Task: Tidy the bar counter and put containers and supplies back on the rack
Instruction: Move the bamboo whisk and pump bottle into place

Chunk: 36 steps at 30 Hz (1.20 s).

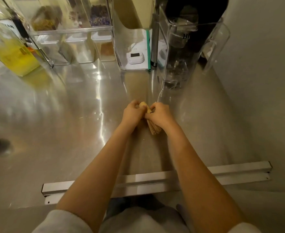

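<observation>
Over the steel counter, both hands gripped a bamboo whisk.
Left hand curled round its handle end, right hand pinched mid-handle; clear rack stood far left.

Café bar prep counter: steel worktop (ingredient canisters, blender jug).

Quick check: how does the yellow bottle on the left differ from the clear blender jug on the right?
The yellow bottle holds yellow liquid; the blender jug looks empty of liquid. The bottle carries a paper label and no visible handle; the jug has a side handle and printed lettering. Both are clear containers at the back of the steel counter.
</observation>
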Motion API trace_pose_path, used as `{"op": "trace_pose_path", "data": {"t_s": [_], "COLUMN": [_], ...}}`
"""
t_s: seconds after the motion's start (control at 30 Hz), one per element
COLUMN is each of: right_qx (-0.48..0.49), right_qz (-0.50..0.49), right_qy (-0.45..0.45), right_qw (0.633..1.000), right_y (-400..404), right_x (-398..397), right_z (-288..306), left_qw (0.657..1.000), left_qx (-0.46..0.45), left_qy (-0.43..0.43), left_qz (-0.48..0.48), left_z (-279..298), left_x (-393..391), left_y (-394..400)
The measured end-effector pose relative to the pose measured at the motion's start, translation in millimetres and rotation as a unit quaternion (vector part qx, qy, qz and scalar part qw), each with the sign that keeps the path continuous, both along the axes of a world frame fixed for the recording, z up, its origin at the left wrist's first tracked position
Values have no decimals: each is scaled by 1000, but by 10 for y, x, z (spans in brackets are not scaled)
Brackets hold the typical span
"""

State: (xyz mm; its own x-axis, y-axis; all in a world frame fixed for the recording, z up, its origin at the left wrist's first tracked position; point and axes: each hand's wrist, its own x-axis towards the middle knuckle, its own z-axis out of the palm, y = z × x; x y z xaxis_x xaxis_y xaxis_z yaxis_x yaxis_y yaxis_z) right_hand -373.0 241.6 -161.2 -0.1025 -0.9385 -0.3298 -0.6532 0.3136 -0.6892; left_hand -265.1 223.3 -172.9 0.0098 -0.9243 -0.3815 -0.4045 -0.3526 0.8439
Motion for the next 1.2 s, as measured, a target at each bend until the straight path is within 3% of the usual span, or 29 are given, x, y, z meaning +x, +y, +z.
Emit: {"op": "trace_pose_path", "data": {"t_s": [0.43, 0.77, 1.0, 1.2], "right_qx": [-28, -80, -106, -105], "right_qz": [82, 77, 51, 27], "right_qy": [-63, -87, -129, -153], "right_qw": [994, 990, 985, 982], "right_y": [-52, -10, 58, 135], "right_x": [616, 1773, 2836, 3636], "right_z": [96, 225, 258, 226], "left_qw": [988, 980, 976, 941], "left_qx": [-77, -114, -180, -239], "left_qy": [80, 82, -17, -210], "left_qz": [111, 144, 120, 111], "left_z": [154, 340, 520, 565], "left_x": [662, 1958, 3001, 3928], "left_y": [256, 408, 597, 760]}}
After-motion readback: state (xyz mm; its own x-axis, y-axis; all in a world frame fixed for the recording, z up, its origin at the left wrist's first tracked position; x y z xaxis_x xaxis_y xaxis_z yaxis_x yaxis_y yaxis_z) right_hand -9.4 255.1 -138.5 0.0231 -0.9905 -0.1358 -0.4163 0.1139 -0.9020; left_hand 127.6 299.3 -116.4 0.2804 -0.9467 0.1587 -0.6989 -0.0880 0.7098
